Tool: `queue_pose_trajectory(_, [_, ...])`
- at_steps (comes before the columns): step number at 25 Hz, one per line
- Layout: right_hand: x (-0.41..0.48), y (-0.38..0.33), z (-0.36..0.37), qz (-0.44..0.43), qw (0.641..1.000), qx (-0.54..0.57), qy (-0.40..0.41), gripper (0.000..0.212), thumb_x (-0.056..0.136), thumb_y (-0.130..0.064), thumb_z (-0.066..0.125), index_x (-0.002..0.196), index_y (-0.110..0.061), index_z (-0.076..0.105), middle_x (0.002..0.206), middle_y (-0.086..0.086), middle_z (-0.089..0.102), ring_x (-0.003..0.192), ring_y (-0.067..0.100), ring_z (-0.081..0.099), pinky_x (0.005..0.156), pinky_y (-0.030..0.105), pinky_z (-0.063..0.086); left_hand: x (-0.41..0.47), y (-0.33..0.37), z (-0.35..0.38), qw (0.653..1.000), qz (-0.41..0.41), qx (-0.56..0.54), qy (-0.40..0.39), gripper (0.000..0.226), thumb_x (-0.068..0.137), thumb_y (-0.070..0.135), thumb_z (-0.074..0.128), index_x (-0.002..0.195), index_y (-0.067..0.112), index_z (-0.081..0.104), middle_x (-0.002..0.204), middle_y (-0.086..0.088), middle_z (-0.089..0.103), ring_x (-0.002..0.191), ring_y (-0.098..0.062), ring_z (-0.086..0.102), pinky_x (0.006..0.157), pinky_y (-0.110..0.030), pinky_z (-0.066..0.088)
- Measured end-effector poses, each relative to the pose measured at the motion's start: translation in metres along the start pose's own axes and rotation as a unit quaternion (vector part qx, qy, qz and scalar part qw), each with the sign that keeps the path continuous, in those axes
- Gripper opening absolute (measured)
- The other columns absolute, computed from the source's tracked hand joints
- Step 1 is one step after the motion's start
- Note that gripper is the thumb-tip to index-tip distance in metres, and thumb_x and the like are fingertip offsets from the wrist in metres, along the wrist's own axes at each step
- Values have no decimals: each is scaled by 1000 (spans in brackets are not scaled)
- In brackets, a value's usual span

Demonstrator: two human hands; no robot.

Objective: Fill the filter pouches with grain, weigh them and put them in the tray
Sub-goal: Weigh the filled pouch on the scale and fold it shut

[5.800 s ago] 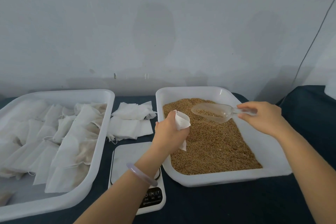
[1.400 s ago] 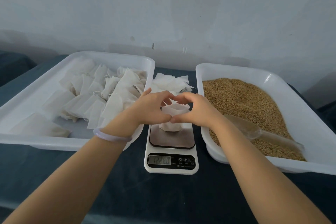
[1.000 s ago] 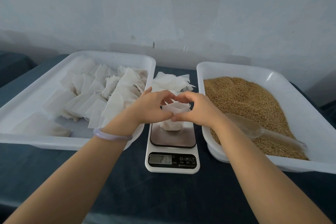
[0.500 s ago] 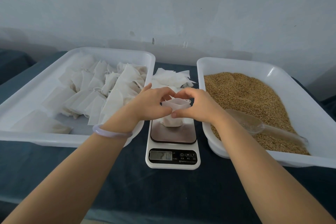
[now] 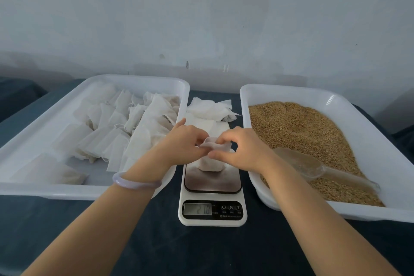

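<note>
A small white filter pouch (image 5: 210,164) stands on the platform of the white kitchen scale (image 5: 212,188), whose display (image 5: 197,209) is lit. My left hand (image 5: 183,147) and my right hand (image 5: 240,149) both pinch the pouch's top edge from either side. The white tray (image 5: 67,189) on the left holds several filled pouches (image 5: 125,127). A second white tray (image 5: 367,132) on the right is full of brown grain (image 5: 298,127), with a clear plastic scoop (image 5: 313,167) lying in it.
A loose pile of empty white pouches (image 5: 210,110) lies on the dark cloth behind the scale, between the two trays. A pale wall rises close behind the table. A pale bangle (image 5: 136,182) circles my left wrist.
Earlier my left hand held the pouch over the grain while my right held the scoop. The scoop now lies in the grain. Both hands hold the pouch on the scale, flattening its top.
</note>
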State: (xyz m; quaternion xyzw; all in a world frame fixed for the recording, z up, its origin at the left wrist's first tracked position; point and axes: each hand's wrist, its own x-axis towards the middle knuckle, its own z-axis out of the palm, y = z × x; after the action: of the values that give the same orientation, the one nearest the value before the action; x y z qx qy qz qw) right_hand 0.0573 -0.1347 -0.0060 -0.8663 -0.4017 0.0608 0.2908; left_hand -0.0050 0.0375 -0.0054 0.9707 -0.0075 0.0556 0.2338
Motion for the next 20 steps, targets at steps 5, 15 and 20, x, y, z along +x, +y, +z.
queue_pose_trajectory(5, [-2, -4, -1, -72, 996, 6, 61, 28, 82, -34, 69, 70, -9, 68, 76, -2, 64, 86, 13, 51, 78, 25, 42, -6, 2, -1, 992, 71, -63, 77, 19, 80, 24, 74, 83, 7, 68, 82, -1, 67, 107, -10, 55, 102, -16, 31])
queue_pose_trajectory(15, [-17, -17, -30, -77, 976, 158, 131, 8, 81, -23, 71, 75, -29, 71, 81, -14, 66, 97, -1, 50, 88, 18, 39, -7, 20, -10, 902, 44, -399, -158, 18, 69, 3, 63, 84, 11, 65, 73, 0, 67, 74, -17, 65, 73, -30, 52])
queue_pose_trajectory(20, [-30, -16, -37, -8, 985, 165, 43, 15, 76, -41, 72, 91, -39, 68, 103, -21, 64, 105, -5, 54, 96, 25, 41, -5, 25, -4, 893, 46, -346, -283, 33, 72, 6, 57, 103, 18, 60, 92, -1, 68, 95, -19, 66, 87, -30, 54])
